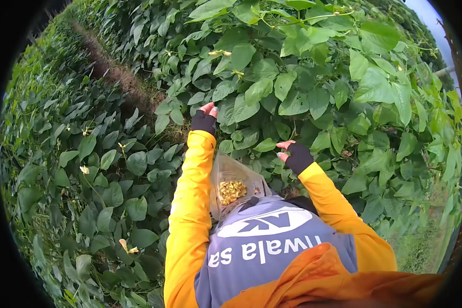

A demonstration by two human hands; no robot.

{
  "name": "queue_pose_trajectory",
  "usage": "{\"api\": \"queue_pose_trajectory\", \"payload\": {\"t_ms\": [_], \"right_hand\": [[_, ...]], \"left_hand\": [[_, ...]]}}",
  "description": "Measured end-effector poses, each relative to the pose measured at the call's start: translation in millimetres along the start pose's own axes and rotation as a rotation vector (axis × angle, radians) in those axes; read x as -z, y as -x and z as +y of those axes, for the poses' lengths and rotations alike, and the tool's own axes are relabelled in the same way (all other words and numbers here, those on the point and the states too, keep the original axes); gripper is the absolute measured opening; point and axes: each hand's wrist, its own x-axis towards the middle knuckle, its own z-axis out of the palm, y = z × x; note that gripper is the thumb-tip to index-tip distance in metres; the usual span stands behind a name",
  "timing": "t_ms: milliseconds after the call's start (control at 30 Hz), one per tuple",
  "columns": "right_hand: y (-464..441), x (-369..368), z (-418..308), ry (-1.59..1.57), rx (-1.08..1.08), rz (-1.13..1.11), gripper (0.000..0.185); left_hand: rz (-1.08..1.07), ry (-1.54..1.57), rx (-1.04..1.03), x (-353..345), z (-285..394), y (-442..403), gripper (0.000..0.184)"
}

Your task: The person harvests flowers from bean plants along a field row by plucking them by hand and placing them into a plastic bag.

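Note:
My left hand (205,119), in a black fingerless glove, reaches forward to the bean-like leaves in the middle. Its fingertips are loosely apart at the leaf edge, and nothing shows in them. Lower and to the right is my right hand (295,155), gloved the same way. Its thumb and forefinger are spread, with a green leaf (265,145) just left of them. A clear plastic bag (218,174) hangs at my front between the arms, holding a heap of picked yellow flowers (232,192).
Dense leafy plants (292,100) rise ahead and to the right. Yellowish flowers (220,53) stand out above my hands, and a pale flower (84,170) and another flower (128,247) on the left. A bare soil strip (110,72) runs between the rows at upper left.

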Motion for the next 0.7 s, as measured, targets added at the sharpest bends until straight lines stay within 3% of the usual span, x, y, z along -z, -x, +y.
{"api": "queue_pose_trajectory", "payload": {"t_ms": [133,233,433,567,633,700], "right_hand": [[-41,5,-53,-0.124,0.284,0.098,0.028],[-67,-1,-72,-0.215,0.423,0.164,0.027],[-87,2,-107,-0.372,0.387,0.138,0.025],[-99,31,-133,-0.404,0.475,0.273,0.026],[-107,39,-143,-0.465,0.494,0.365,0.022],[-117,39,-149,-0.378,0.548,0.423,0.020]], "left_hand": [[0.063,-0.080,-0.285,-8,81,-14,0.028],[0.061,-0.102,-0.385,-16,92,-42,0.033],[-0.124,-0.483,-0.610,-30,116,-88,0.057],[-0.208,-0.299,-0.571,-36,126,-101,0.062],[-0.292,-0.218,-0.530,-32,132,-101,0.058],[-0.258,-0.274,-0.708,-30,116,-114,0.030]]}}
